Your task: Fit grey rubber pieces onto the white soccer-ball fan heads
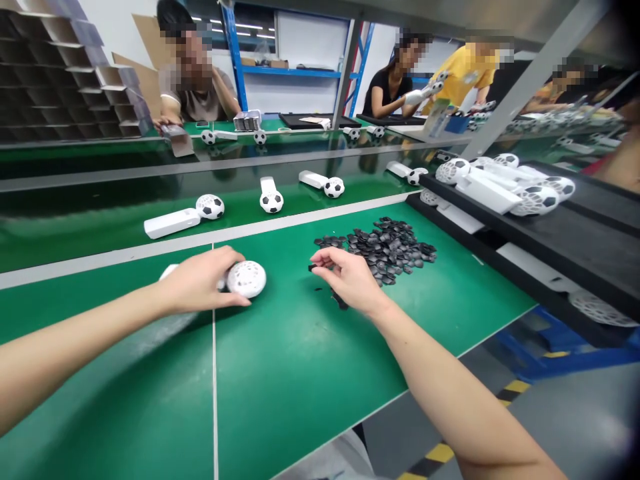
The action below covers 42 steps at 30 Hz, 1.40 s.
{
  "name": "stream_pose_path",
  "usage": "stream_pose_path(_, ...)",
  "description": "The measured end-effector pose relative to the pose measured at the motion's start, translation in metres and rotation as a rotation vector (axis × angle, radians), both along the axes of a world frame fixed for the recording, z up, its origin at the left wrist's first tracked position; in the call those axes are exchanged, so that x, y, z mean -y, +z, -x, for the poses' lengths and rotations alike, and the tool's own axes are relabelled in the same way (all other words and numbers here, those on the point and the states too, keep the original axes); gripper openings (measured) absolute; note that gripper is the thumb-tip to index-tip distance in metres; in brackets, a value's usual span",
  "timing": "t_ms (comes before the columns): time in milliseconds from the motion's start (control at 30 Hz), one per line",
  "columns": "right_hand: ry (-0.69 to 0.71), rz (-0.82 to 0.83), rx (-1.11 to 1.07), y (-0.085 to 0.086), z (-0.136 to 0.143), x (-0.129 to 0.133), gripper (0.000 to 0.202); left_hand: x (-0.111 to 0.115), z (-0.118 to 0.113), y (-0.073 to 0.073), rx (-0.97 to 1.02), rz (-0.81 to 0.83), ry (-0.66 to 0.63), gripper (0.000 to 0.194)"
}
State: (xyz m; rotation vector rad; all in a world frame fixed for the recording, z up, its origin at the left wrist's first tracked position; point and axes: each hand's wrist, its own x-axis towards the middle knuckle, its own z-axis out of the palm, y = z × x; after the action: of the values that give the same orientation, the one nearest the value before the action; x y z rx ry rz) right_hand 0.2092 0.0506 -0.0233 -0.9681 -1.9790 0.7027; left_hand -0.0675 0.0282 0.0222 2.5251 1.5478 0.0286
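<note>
Fingers of my left hand (203, 280) wrap round a white ball-headed device (247, 279) that lies just above the green mat. Its round head has a pattern of holes and shows no black patches; its pale handle pokes out behind my hand. Between thumb and fingertips, my right hand (350, 277) pinches a small black piece (313, 267). Right behind that hand spreads a heap of flat black pieces (385, 247), and a few stray ones lie near my wrist.
Finished-looking devices with black-patched balls (210, 207) lie on the green conveyor (90, 200) beyond the pale rail. Black trays (590, 220) with more devices are stacked at right. A slanted metal post (535, 80) rises there. Several people sit or stand across the line; stacked boxes (65, 73) stand far left.
</note>
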Motion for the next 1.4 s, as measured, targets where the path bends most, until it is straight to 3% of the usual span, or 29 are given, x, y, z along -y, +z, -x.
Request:
stream_pose_path(167,0.077,-0.055,0.014,0.006,0.006,0.01,0.006,0.006,-0.057,-0.014,0.13,-0.019,0.123,0.065)
stream_pose_path(267,0.177,-0.12,0.042,0.007,0.01,0.016,0.007,0.003,-0.073,-0.017,0.223,0.018,0.116,0.065)
stream_pose_path(433,0.237,-0.231,0.09,0.005,0.016,0.02,0.007,-0.005,-0.072,-0.021,0.301,0.047,0.031,0.084)
stream_pose_path(600,0.186,-0.246,0.139,0.004,0.019,0.022,0.004,-0.004,-0.07,-0.023,0.284,0.058,0.02,0.075)
stream_pose_path(700,0.115,-0.168,0.105,0.002,0.019,0.021,0.014,-0.003,-0.071,-0.022,0.293,0.058,0.029,0.072)
stream_pose_path(800,0.026,-0.012,0.103,-0.001,0.018,0.019,0.04,-0.004,-0.072,-0.021,0.313,0.074,0.055,0.07)
stream_pose_path(900,0.023,0.154,0.113,-0.003,0.017,0.017,0.053,-0.005,-0.072,-0.02,0.332,0.102,0.072,0.069)
stream_pose_path(1000,0.094,0.239,0.109,-0.002,0.017,0.018,0.05,-0.006,-0.071,-0.021,0.349,0.118,0.08,0.067)
stream_pose_path(1300,0.132,0.216,0.068,-0.004,0.021,0.018,0.045,-0.01,-0.071,-0.021,0.413,0.128,0.066,0.062)
stream_pose_path(1400,0.022,0.194,0.056,-0.006,0.012,0.003,0.033,-0.01,-0.069,-0.022,0.375,0.145,0.081,0.065)
